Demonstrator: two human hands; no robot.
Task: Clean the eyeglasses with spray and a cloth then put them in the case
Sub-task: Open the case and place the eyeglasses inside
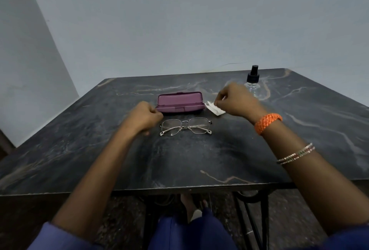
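Note:
Thin metal-framed eyeglasses [186, 126] lie folded on the dark marble table [199, 160], lenses facing me. Just behind them a purple glasses case [179, 102] stands open. My left hand [144, 117] hovers with curled fingers just left of the glasses and case, holding nothing I can see. My right hand [235, 100] is over a white cloth [215, 108] lying right of the case, its fingertips pinching the cloth's near corner. A clear spray bottle [253, 82] with a black pump top stands upright behind my right hand.
The table stands against a pale wall; its near edge [179, 188] runs above my knees. Black metal table legs [257, 219] show below at right. An orange band and thin bangles sit on my right wrist.

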